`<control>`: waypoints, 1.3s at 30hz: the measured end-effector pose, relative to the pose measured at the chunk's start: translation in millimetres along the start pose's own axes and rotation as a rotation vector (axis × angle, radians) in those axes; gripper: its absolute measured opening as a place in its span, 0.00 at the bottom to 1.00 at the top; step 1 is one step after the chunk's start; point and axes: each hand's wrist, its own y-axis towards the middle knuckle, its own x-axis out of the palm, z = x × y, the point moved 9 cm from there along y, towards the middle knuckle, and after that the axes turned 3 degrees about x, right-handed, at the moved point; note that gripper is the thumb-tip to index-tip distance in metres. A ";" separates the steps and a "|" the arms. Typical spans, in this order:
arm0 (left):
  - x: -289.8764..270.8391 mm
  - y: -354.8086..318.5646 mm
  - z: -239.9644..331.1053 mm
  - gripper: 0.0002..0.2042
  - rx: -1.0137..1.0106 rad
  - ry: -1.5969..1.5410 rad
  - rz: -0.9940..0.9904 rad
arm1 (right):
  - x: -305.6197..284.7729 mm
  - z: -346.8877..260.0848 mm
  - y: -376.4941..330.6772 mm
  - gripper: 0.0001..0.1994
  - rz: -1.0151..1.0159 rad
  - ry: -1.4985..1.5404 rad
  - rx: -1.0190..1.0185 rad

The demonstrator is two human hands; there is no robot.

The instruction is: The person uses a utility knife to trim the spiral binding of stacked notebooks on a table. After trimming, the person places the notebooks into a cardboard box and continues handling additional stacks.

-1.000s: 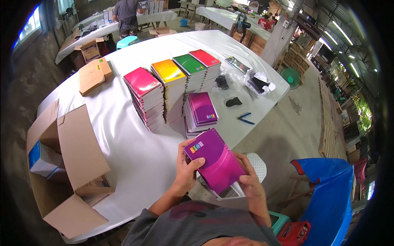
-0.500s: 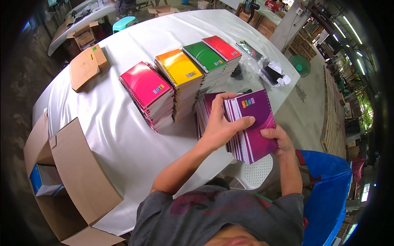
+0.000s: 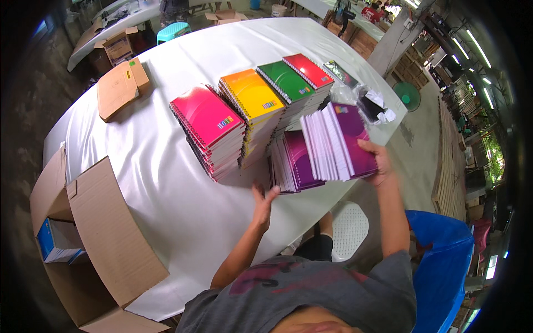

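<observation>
Left hand [image 3: 263, 204] released, purple notebooks [image 3: 338, 141] lifted

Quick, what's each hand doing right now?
Left hand: open, fingers spread, holding nothing, by the purple notebook pile.
Right hand: closed on a bundle of purple notebooks.

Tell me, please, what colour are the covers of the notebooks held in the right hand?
Purple; the head view shows the notebooks fanned in the right hand.

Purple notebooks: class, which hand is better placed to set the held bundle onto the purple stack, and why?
Right. The right hand already grips the bundle just above the purple stack; the left hand is open and empty.
</observation>
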 end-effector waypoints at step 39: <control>42.4 32.4 -41.4 0.43 0.468 0.977 0.322 | -11.1 -23.0 69.5 0.27 -0.059 -0.715 0.050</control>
